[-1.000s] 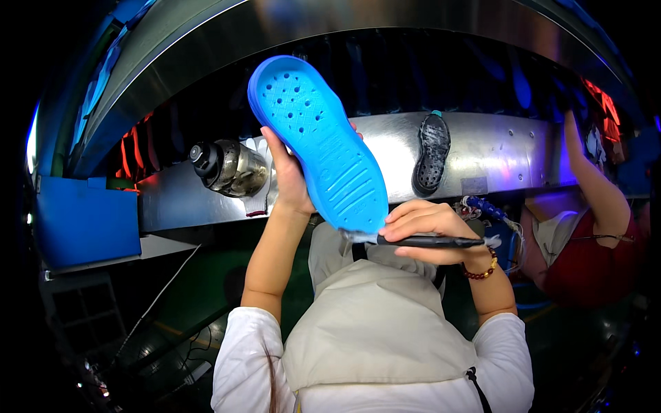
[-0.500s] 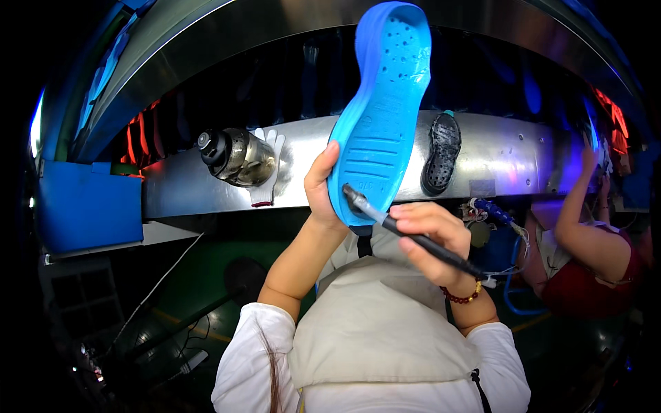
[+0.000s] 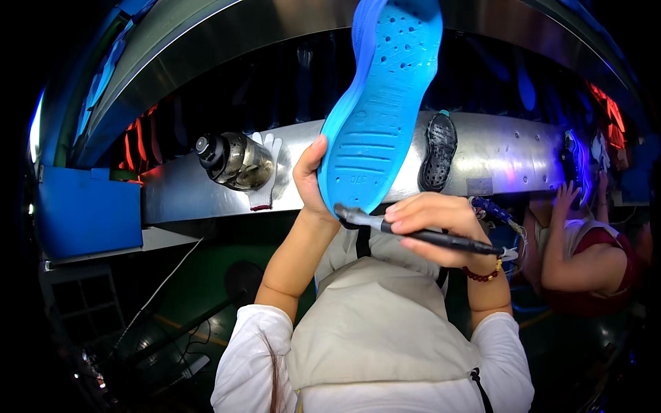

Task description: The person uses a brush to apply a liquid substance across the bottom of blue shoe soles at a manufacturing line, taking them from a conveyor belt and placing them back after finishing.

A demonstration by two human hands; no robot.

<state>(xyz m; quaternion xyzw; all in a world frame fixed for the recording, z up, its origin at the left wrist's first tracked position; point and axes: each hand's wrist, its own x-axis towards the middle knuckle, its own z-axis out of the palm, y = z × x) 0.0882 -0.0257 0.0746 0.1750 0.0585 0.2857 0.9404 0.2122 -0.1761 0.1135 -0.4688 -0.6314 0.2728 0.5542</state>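
A bright blue shoe sole (image 3: 385, 103) stands nearly upright in front of me, its perforated underside facing me. My left hand (image 3: 310, 175) grips its lower left edge at the heel end. My right hand (image 3: 430, 224) is closed around a dark pen-shaped tool (image 3: 427, 237), whose grey tip touches the bottom edge of the sole. A beaded bracelet sits on my right wrist.
A long metal conveyor housing (image 3: 509, 155) runs across behind. A dark sole (image 3: 439, 151) lies on it, with a shiny metal cylinder (image 3: 231, 162) and a white glove (image 3: 265, 172) at the left. A blue bin (image 3: 86, 213) stands at left. Another person (image 3: 585, 255) works at right.
My left hand has turned the blue sole from a slant to nearly upright and raised it. My right hand has brought the tool's tip to the sole's bottom edge.
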